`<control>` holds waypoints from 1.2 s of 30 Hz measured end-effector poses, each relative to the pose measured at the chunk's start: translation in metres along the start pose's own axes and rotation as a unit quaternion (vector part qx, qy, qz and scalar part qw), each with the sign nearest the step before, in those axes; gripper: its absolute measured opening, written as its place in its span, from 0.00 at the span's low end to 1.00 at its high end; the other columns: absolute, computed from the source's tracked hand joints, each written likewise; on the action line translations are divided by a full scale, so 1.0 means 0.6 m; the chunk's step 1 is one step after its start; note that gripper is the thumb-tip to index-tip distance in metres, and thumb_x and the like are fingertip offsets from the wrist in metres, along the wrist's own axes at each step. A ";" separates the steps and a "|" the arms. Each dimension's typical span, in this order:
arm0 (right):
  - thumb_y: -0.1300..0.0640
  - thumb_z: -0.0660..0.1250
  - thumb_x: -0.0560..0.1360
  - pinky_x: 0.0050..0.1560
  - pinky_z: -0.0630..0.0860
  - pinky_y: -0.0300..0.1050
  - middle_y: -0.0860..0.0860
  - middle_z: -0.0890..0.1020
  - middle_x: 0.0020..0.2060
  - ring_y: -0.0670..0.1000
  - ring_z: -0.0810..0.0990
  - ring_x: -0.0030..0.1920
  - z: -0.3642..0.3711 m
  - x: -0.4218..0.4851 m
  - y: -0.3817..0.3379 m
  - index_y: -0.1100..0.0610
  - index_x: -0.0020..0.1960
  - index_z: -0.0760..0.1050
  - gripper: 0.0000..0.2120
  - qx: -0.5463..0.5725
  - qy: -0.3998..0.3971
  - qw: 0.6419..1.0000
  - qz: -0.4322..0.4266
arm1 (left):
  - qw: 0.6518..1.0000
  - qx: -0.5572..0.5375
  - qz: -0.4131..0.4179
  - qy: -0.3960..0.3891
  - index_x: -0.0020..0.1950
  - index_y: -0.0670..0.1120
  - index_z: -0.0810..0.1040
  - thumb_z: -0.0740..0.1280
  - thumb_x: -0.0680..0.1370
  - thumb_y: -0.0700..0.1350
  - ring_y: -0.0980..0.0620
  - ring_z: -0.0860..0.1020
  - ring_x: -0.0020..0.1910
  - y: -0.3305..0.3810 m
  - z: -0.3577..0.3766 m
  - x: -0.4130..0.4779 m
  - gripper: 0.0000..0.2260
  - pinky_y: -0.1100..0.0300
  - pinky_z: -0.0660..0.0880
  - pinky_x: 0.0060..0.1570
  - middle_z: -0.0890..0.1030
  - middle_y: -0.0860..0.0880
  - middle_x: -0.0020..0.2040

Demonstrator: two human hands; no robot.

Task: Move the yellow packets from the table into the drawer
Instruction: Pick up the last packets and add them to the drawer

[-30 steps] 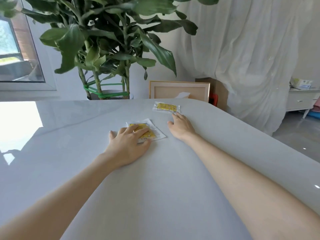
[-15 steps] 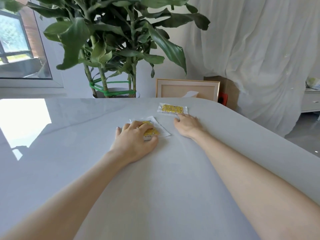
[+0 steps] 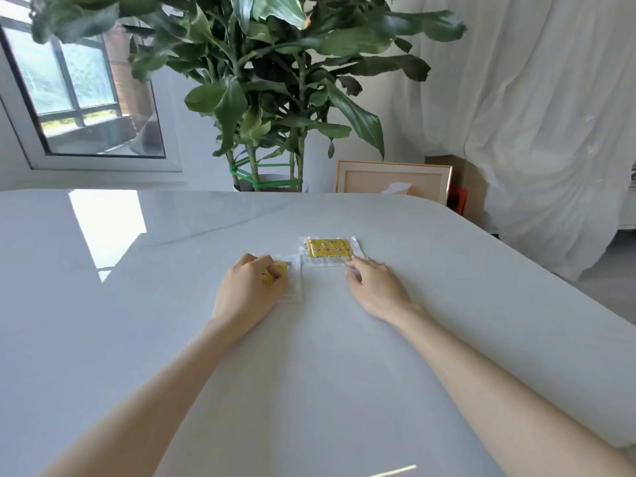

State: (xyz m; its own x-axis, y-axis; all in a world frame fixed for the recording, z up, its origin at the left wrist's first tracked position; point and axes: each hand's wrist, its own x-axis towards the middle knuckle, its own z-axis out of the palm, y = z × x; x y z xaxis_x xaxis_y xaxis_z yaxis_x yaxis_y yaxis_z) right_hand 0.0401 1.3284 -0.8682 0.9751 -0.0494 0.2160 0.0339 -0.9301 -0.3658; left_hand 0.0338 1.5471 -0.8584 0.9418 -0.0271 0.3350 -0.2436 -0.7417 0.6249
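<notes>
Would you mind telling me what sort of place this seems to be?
Most likely a room in a home, perhaps a dining area: a large potted plant beside a window, sheer white curtains, and a picture frame standing behind the glossy table.

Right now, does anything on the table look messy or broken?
Nothing stands out. Both packets lie flat on the table, side by side, and look whole. The left hand pinches the left packet, hiding most of it; the right hand touches the right packet at its edge.

Yellow patterned packets (image 3: 329, 248), grey table (image 3: 172, 339)
</notes>
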 end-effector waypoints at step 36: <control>0.30 0.65 0.68 0.61 0.66 0.53 0.59 0.65 0.67 0.62 0.62 0.68 -0.051 -0.324 -0.254 0.54 0.72 0.58 0.42 -0.035 -0.108 0.985 0.134 | 0.991 -0.068 -0.112 -0.023 0.62 0.52 0.76 0.74 0.71 0.46 0.47 0.74 0.62 -0.079 -0.234 -0.287 0.21 0.58 0.71 0.53 0.76 0.45 0.63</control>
State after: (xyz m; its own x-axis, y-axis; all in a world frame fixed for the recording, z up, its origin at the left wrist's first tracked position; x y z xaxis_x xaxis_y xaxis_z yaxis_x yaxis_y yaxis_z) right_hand -0.1614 1.4688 -0.8269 0.9712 -0.2249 -0.0792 -0.2384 -0.9174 -0.3186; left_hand -0.1495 1.6808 -0.8469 0.9847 0.0948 0.1462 -0.0533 -0.6349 0.7708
